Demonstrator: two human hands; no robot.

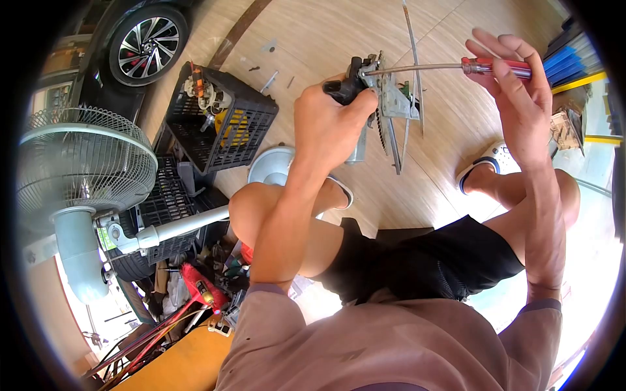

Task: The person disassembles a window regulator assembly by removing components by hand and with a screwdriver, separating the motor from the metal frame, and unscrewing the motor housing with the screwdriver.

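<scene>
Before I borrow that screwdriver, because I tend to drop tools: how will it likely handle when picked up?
The screwdriver should feel stiff, given its long, straight, metallic-looking shaft. Its thicker red handle probably shifts the balance that way, and the handle's glossy surface might be slightly slippery.

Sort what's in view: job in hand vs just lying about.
Job:
screwdriver, in right hand, tip at assembly
assembly, in left hand

Likely just around:
fan
crates
car wheel
</scene>
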